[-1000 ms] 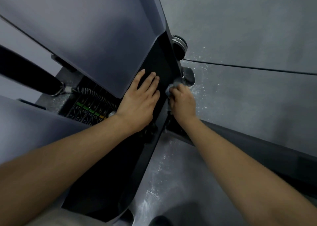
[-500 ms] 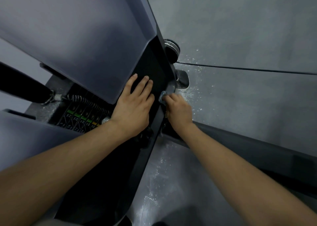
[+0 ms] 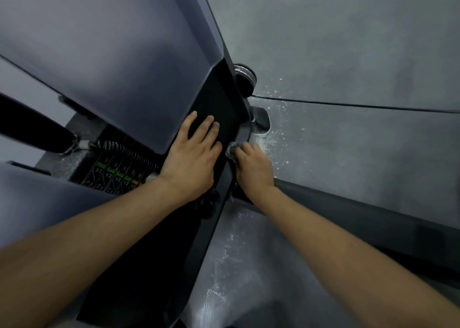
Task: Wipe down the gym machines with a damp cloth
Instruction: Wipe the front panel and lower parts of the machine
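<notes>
A: Quick one. Left side?

B: On my feed the left hand point(image 3: 193, 158) lies flat on the black panel point(image 3: 219, 98) of the gym machine point(image 3: 149, 265). Fingers are straight, slightly spread, holding nothing.

A: Right side?

B: The right hand point(image 3: 254, 165) has its fingers curled round a small blue-grey cloth point(image 3: 231, 150). The cloth is bunched up, and only a bit of it shows past the knuckles.

A: Where is the cloth exactly?

B: Against the right edge of that panel, just right of the left hand's little finger. It is on the near side of the metal foot point(image 3: 261, 122). I can't tell whether it touches the foot.

A: Hands touching each other?

B: Just beside each other. I can't tell about contact.

A: Rest of the scene, fast.

B: A big grey cover point(image 3: 112, 53) fills the far left, and the left fingertips sit by its lower corner. Left of the wrist I see the weight stack point(image 3: 117, 178) with green and yellow labels, a coiled cord point(image 3: 129, 152) just beyond it, and a padded bar point(image 3: 32, 126) further left. The grey floor point(image 3: 361, 178) is on the right, with a thin cable point(image 3: 348, 105) running across it. White specks point(image 3: 270, 140) are scattered around the foot and along the near floor.
</notes>
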### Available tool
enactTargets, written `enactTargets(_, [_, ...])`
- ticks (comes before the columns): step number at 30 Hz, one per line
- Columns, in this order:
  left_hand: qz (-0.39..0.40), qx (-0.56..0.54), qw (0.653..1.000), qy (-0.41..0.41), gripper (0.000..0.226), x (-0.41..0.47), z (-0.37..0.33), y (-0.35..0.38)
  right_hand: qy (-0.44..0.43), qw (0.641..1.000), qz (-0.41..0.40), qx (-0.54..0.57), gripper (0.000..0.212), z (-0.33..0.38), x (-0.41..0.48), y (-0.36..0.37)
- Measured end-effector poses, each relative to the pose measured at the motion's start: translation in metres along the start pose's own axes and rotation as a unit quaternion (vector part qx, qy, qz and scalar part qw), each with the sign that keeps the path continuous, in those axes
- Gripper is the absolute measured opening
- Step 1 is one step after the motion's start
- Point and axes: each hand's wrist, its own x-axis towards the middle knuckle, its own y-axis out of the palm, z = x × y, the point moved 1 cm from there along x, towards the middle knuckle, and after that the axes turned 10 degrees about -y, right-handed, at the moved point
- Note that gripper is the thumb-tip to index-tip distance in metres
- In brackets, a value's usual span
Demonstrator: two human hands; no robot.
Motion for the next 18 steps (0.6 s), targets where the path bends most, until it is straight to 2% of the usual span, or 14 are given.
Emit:
enactTargets(2, [-0.002,0.000,1.000,0.006,0.063,0.000,0.001,0.001,-0.005,1.000,0.023,-0.012,0.026,-0.013,0.014,0.000])
enactTargets(4, [-0.005,0.003,1.000,0.020,0.065,-0.004,0.004,0.001,0.028,0.999,0.020,-0.036,0.022,-0.033,0.043,-0.005])
enactTargets(8, [0.012,-0.001,0.999,0.047,0.067,-0.017,0.010,0.001,0.045,0.995,0.066,-0.066,0.033,-0.048,0.075,-0.014])
enactTargets(11, [0.018,0.007,0.998,0.062,0.071,-0.030,0.015,0.001,0.022,0.997,0.040,-0.067,0.037,-0.029,0.043,-0.008])
enactTargets(14, [0.023,0.016,0.997,0.067,0.072,-0.041,0.017,0.004,-0.033,0.995,0.070,-0.059,0.043,-0.006,0.001,0.003])
enactTargets(18, [0.026,0.012,0.997,0.066,0.069,-0.055,0.020,0.006,-0.032,0.994,0.094,-0.052,0.047,0.028,-0.027,0.000])
